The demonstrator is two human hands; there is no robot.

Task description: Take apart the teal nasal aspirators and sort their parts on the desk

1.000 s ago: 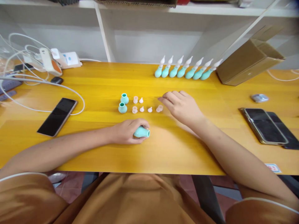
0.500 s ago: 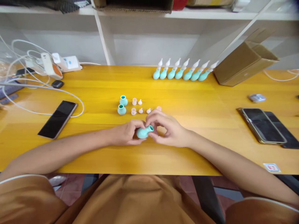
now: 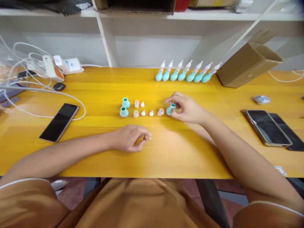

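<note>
My right hand [image 3: 186, 109] grips a teal squeeze bulb [image 3: 169, 110] by its neck, thumb and fingers around it, with the open mouth tilted up. Just left of that bulb, a pale pink collar [image 3: 161, 112] lies on its side. My left hand [image 3: 130, 138] rests on the table with curled fingers, a gap showing between thumb and fingertips and nothing visible in it. Beyond it, two more teal bulbs [image 3: 123, 112] stand mouth up. Beside them are two pink collars [image 3: 136, 113] and several small pink plugs [image 3: 151, 113].
Several assembled teal bulb syringes [image 3: 174, 75] with white tips line the table's back. A cardboard box [image 3: 247, 66] leans at back right. Phones [image 3: 268, 127] lie at right, another phone [image 3: 59, 122] at left, near white cables and chargers [image 3: 72, 65].
My right hand has carried the teal bulb away from my left hand, forward and to the right, beside the pink collar. My left hand has let go of it and stayed near its place.
</note>
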